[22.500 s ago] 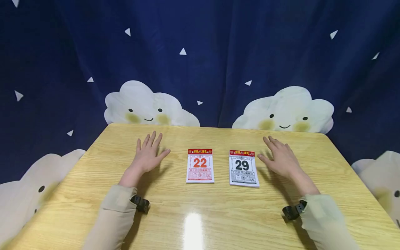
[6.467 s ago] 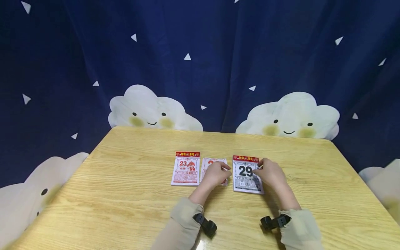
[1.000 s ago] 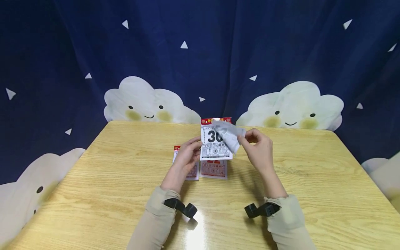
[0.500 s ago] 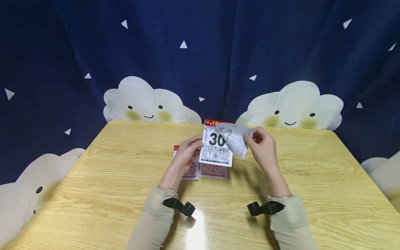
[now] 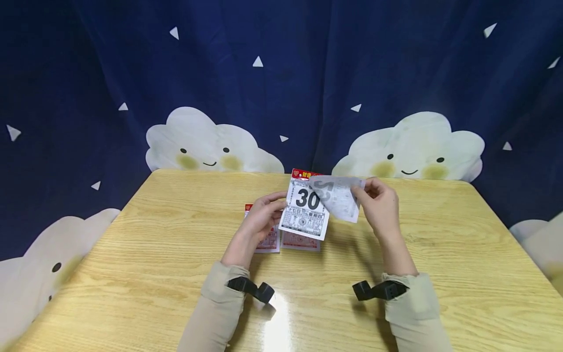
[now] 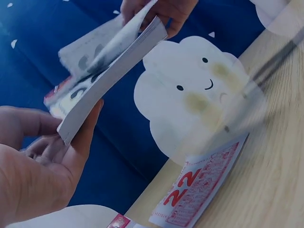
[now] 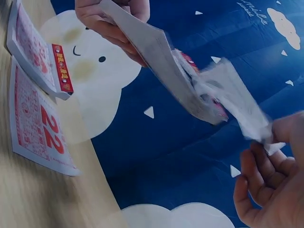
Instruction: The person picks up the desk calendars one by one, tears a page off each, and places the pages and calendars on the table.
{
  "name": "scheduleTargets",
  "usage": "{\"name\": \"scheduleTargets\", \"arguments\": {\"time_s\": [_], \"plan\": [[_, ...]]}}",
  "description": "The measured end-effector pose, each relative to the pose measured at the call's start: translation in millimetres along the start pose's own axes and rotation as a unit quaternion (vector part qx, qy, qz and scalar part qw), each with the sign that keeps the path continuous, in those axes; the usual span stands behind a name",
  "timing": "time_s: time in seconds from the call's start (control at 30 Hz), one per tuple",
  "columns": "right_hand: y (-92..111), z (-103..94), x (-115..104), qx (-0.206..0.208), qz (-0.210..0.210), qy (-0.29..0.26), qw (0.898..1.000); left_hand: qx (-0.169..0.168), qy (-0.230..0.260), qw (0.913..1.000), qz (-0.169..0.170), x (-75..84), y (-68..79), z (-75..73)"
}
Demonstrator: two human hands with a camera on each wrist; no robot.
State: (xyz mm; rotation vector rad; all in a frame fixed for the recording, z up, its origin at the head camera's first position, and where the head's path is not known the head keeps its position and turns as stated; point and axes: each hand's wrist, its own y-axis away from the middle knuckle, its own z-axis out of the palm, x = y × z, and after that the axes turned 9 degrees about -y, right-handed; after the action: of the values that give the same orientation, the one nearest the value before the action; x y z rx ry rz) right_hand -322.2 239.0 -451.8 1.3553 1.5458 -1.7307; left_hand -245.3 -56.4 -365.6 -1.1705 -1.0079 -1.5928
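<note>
My left hand (image 5: 259, 220) grips a tear-off calendar pad (image 5: 303, 217) by its left edge, raised above the table, with a black 30 on its face. My right hand (image 5: 381, 205) pinches the thin top sheet (image 5: 343, 198) between thumb and fingers. That sheet is pulled out to the right, its back showing a number through the paper. Its upper left end overlaps the pad just below the red header (image 5: 301, 174). The pad's thick edge shows in the left wrist view, where the fingers (image 6: 88, 130) support it from behind.
A loose sheet (image 7: 40, 126) with a red 22 lies on the wooden table (image 5: 145, 274). Beside it is a second calendar pad (image 7: 35, 50) with red print and a red header, partly behind the left hand in the head view. A dark blue cloud-patterned curtain (image 5: 281, 88) hangs behind.
The right hand has moved right, drawing the sheet farther off the pad so more of the 30 shows. The pad has shifted slightly right and tilted. Earlier it lay on the table showing 29.
</note>
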Motion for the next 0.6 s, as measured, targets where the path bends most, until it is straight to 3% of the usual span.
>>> {"name": "scheduleTargets", "arguments": {"time_s": [0.1,0.2,0.23,0.43,0.47,0.6], "plan": [[-5,-4.2,15,0.021,0.005,0.010,1.000,0.001,0.002,1.0000,0.001,1.5,0.5,0.6],[-6,-9.0,7,0.020,0.019,0.001,1.000,0.003,-0.002,1.0000,0.006,2.9,0.8,2.0],[-1,-11.0,-14,0.008,0.032,-0.023,0.999,0.004,-0.009,0.9999,0.009,3.3,1.0,2.7],[9,-9.0,-53,-0.034,0.042,-0.033,0.998,0.014,-0.074,0.9969,0.022,4.3,3.0,6.7],[7,-7.1,-49,-0.037,0.037,-0.019,0.998,0.016,-0.083,0.9962,0.022,4.3,3.4,7.2],[20,-3.1,-97,-0.050,0.035,-0.025,0.998,0.017,-0.100,0.9944,0.029,5.0,4.7,7.9]]}}
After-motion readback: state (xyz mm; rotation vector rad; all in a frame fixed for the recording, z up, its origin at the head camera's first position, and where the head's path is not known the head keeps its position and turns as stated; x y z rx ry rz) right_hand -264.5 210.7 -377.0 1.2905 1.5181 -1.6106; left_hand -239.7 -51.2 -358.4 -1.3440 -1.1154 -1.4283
